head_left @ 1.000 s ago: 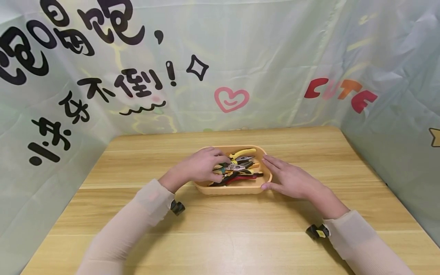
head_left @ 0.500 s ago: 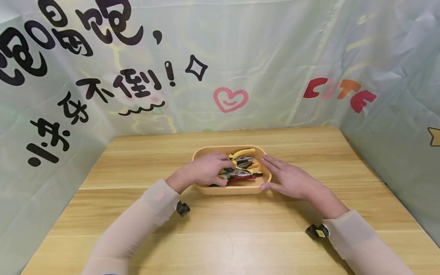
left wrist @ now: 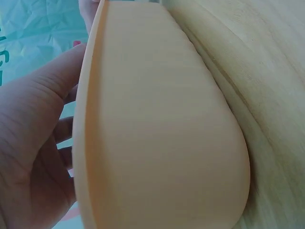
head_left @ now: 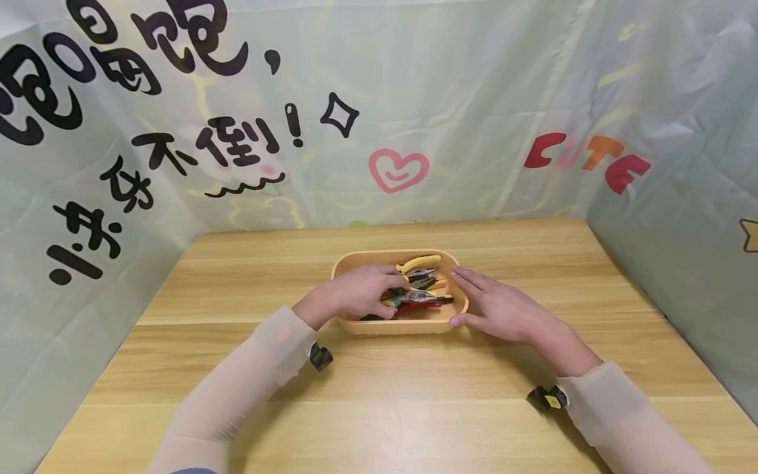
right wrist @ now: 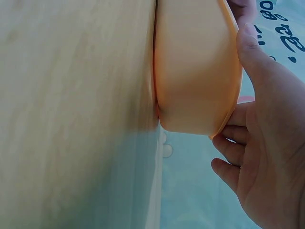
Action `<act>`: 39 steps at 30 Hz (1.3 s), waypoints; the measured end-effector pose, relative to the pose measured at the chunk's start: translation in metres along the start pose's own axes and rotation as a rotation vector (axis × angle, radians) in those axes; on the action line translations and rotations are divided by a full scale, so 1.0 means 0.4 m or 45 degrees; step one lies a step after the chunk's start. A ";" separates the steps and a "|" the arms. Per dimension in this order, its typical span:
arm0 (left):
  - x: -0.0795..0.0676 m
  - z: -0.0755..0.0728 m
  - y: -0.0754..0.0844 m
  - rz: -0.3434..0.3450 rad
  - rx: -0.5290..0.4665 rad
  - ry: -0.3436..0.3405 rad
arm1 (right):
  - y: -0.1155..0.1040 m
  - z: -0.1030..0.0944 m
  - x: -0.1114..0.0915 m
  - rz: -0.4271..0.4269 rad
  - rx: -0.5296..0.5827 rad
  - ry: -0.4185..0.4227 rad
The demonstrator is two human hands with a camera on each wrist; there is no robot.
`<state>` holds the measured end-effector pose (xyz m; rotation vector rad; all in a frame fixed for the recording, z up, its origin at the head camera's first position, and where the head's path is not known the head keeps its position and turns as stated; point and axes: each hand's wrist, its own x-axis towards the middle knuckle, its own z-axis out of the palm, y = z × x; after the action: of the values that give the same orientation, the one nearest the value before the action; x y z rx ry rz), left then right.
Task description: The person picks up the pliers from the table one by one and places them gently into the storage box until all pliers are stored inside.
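Note:
An orange plastic basket (head_left: 403,327) sits on the table with several pliers piled inside. My left hand (head_left: 364,289) reaches into its left half, fingers and thumb curled round the handles of pliers (head_left: 417,297) whose silver jaws point right. The wrist view shows my left hand (left wrist: 35,124) partly behind the basket's front wall (left wrist: 162,114), which hides the grip. At the basket's right end, my right hand (head_left: 503,308) rests with extended fingers on the rim and its thumb at the front corner. The right wrist view shows those fingers (right wrist: 231,150) touching the end wall.
Yellow-handled pliers (head_left: 419,263) lie at the back of the basket, and a red handle (head_left: 417,306) shows near its front. The wooden table (head_left: 403,401) extends on all sides. A printed cloth (head_left: 474,118) hangs behind the table and along both sides.
My left hand has moved right and slightly down inside the basket, and the silver-jawed pliers have shifted right and towards me with it. My right hand has stayed at the rim.

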<state>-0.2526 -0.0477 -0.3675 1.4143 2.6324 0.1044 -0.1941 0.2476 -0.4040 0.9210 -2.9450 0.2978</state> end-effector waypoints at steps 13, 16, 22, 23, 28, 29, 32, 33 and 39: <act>0.001 -0.003 -0.005 0.010 -0.035 0.010 | 0.000 -0.005 -0.002 0.026 0.006 -0.010; -0.002 -0.003 -0.008 -0.003 -0.028 0.019 | 0.000 -0.006 -0.002 0.026 0.004 -0.010; -0.013 0.001 -0.017 0.008 -0.047 0.064 | -0.003 -0.005 -0.001 0.021 0.004 -0.013; -0.017 0.002 -0.019 0.009 -0.056 0.074 | -0.003 -0.005 -0.001 0.022 0.004 -0.012; -0.043 0.005 -0.034 0.008 -0.087 0.142 | -0.005 -0.002 -0.001 0.027 0.013 -0.011; -0.050 0.004 -0.037 0.004 -0.089 0.157 | -0.006 -0.002 -0.002 0.027 0.015 -0.011; -0.068 0.001 -0.049 -0.005 -0.091 0.223 | -0.008 -0.003 -0.002 0.027 0.014 -0.009; -0.074 -0.001 -0.053 -0.010 -0.094 0.243 | -0.008 -0.003 -0.002 0.026 0.011 -0.009; -0.115 -0.006 -0.078 -0.104 -0.121 0.356 | -0.006 -0.011 -0.004 0.004 -0.016 -0.011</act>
<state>-0.2536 -0.1034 -0.3645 1.3458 2.8572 0.4413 -0.1915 0.2472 -0.3996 0.9189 -2.9530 0.2758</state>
